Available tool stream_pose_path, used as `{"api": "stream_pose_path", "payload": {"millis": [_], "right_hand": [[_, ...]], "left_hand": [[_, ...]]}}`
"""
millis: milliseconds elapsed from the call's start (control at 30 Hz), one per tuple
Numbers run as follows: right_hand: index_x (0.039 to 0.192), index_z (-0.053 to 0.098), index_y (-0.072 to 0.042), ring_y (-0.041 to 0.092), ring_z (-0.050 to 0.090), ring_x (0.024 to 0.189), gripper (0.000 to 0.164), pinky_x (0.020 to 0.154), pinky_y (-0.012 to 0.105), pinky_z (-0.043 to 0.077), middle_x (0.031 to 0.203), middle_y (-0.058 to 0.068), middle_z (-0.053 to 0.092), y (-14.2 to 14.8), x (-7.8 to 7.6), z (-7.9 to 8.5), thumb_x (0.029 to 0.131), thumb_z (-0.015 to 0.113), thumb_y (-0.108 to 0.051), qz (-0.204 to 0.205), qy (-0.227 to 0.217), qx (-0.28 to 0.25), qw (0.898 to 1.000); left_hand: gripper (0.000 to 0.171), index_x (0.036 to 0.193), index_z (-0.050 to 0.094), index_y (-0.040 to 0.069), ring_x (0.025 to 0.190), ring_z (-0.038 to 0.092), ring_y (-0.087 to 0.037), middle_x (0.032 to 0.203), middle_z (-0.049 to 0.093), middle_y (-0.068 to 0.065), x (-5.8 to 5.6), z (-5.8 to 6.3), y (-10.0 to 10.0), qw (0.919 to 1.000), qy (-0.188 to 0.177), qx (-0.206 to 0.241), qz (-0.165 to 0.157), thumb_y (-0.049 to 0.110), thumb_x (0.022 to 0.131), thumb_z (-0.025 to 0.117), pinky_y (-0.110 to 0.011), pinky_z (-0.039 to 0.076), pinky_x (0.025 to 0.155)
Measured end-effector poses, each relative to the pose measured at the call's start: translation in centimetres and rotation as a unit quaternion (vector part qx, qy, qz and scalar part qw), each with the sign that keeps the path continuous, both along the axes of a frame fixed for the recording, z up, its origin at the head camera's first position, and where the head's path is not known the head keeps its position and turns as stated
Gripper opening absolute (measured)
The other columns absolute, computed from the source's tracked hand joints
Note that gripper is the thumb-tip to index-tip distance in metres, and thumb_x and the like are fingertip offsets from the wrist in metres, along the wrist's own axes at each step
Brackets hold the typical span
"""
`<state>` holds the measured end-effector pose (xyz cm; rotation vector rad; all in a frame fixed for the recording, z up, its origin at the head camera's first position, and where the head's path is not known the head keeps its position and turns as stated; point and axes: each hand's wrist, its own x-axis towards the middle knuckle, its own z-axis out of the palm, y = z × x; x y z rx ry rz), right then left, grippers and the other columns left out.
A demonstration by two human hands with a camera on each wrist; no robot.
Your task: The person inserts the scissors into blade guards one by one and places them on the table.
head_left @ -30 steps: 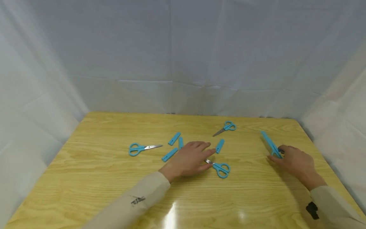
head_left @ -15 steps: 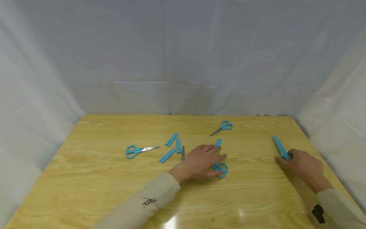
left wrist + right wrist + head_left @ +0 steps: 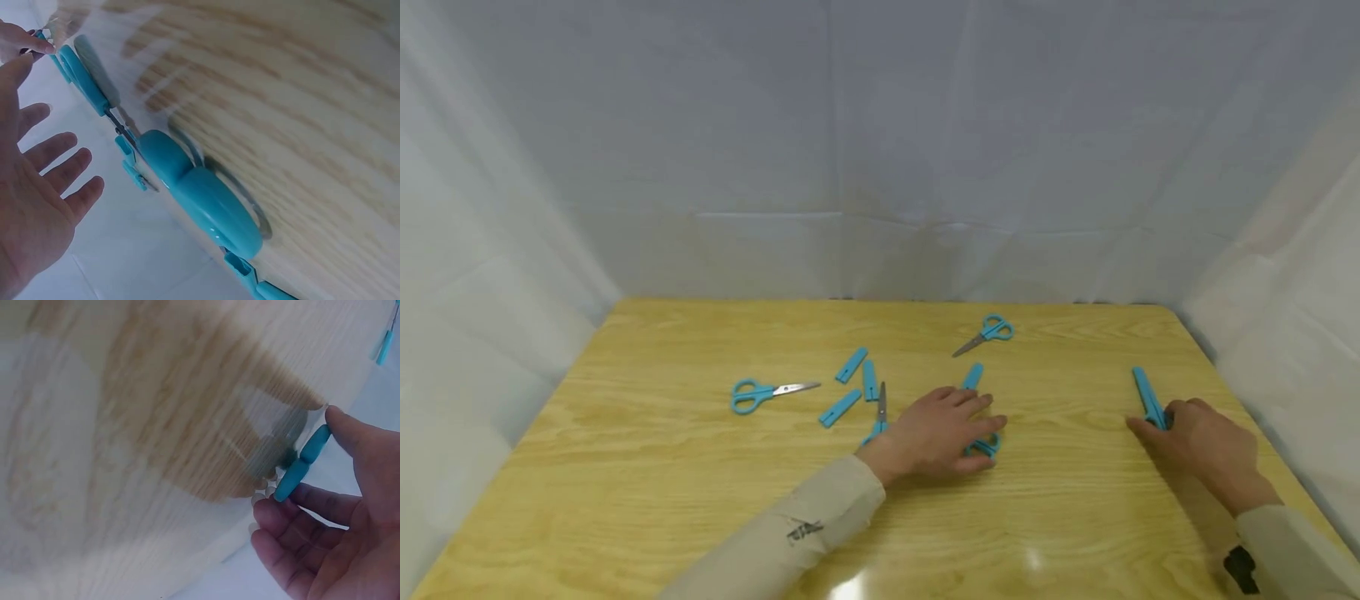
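Note:
My left hand (image 3: pixel 936 433) is held over the table with its fingers extended and nothing in its grasp. Beneath it lie scissors with light-blue handles (image 3: pixel 988 444), their blades hidden by the hand. A blue blade cover (image 3: pixel 973 377) shows just beyond its fingertips. Near the left wrist, another pair of scissors (image 3: pixel 882 407) points away, its handles mostly covered. At the right, my right hand (image 3: pixel 1210 450) grips covered scissors (image 3: pixel 1146 396) by the handles, cover pointing away. In the right wrist view the handle loops (image 3: pixel 303 464) sit between thumb and fingers, close over the table.
Open-bladed scissors (image 3: pixel 752 396) lie at the left of the wooden table (image 3: pixel 647 500), and another pair (image 3: pixel 996 327) at the back. Three blue covers, including an upper one (image 3: pixel 852 365), are grouped left of centre. White cloth (image 3: pixel 895 150) hangs behind and at both sides.
My left hand has shifted right over the middle scissors, uncovering the pair by its wrist. My right hand has carried the covered scissors a little to the right.

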<state>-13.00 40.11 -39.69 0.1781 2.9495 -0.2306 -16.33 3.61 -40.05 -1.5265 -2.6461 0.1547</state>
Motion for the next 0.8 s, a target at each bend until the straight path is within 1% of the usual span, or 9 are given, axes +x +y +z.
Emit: {"api": "stream_pose_path", "payload": {"millis": [167, 233, 367, 467, 633, 733, 800], "right_hand": [[0.095, 0.056, 0.008, 0.021, 0.050, 0.056, 0.084, 0.044, 0.034, 0.038, 0.089, 0.022, 0.054, 0.10, -0.03, -0.01, 0.087, 0.039, -0.074, 0.004, -0.010, -0.005, 1.000], [0.098, 0.055, 0.010, 0.021, 0.050, 0.057, 0.086, 0.044, 0.035, 0.038, 0.091, 0.024, 0.053, 0.09, -0.03, -0.05, 0.087, 0.038, -0.074, 0.003, -0.012, -0.007, 1.000], [0.104, 0.053, 0.011, 0.023, 0.052, 0.058, 0.089, 0.044, 0.036, 0.039, 0.090, 0.024, 0.053, 0.08, -0.08, -0.07, 0.086, 0.037, -0.075, -0.001, -0.016, -0.007, 1.000], [0.108, 0.053, 0.012, 0.025, 0.053, 0.059, 0.092, 0.044, 0.037, 0.040, 0.094, 0.026, 0.052, 0.06, -0.14, 0.03, 0.086, 0.037, -0.076, -0.005, -0.022, -0.007, 1.000], [0.118, 0.049, 0.013, 0.030, 0.055, 0.064, 0.098, 0.045, 0.039, 0.041, 0.103, 0.032, 0.050, 0.21, -0.25, 0.27, 0.085, 0.033, -0.077, -0.010, -0.041, -0.010, 0.999], [0.123, 0.046, 0.014, 0.034, 0.056, 0.067, 0.101, 0.046, 0.041, 0.041, 0.106, 0.036, 0.049, 0.30, -0.41, 0.41, 0.085, 0.031, -0.078, -0.010, -0.042, -0.009, 0.999], [0.125, 0.045, 0.015, 0.037, 0.057, 0.069, 0.101, 0.046, 0.042, 0.042, 0.108, 0.037, 0.049, 0.29, -0.45, 0.47, 0.086, 0.030, -0.077, -0.007, -0.033, -0.008, 0.999]], "left_hand": [[0.056, 0.145, 0.041, 0.027, 0.134, 0.036, -0.018, 0.148, 0.039, -0.004, 0.09, 0.23, 0.16, 0.9999, 0.009, 0.003, -0.007, 0.056, 0.097, 0.038, -0.034, 0.030, 0.109], [0.056, 0.145, 0.042, 0.027, 0.134, 0.037, -0.018, 0.147, 0.040, -0.004, 0.10, 0.27, 0.17, 0.9999, 0.010, 0.002, -0.008, 0.056, 0.097, 0.039, -0.034, 0.030, 0.108], [0.055, 0.145, 0.042, 0.027, 0.134, 0.037, -0.018, 0.147, 0.040, -0.004, 0.02, 0.36, 0.13, 0.9999, 0.012, 0.000, -0.006, 0.055, 0.098, 0.039, -0.034, 0.031, 0.108], [0.055, 0.145, 0.042, 0.027, 0.134, 0.037, -0.018, 0.147, 0.040, -0.004, -0.06, 0.44, 0.06, 0.9999, 0.012, -0.002, -0.006, 0.055, 0.098, 0.038, -0.034, 0.031, 0.108], [0.055, 0.146, 0.041, 0.027, 0.135, 0.035, -0.019, 0.148, 0.038, -0.003, -0.24, 0.37, -0.17, 1.0000, 0.001, -0.006, 0.004, 0.055, 0.098, 0.038, -0.034, 0.030, 0.108], [0.056, 0.146, 0.041, 0.027, 0.136, 0.034, -0.020, 0.148, 0.038, -0.003, -0.41, 0.22, -0.42, 0.9998, -0.006, -0.009, 0.015, 0.056, 0.098, 0.038, -0.035, 0.029, 0.109], [0.056, 0.146, 0.041, 0.028, 0.136, 0.034, -0.020, 0.149, 0.038, -0.003, -0.56, 0.16, -0.69, 0.9997, -0.010, -0.010, 0.021, 0.056, 0.098, 0.038, -0.035, 0.029, 0.109]]}}
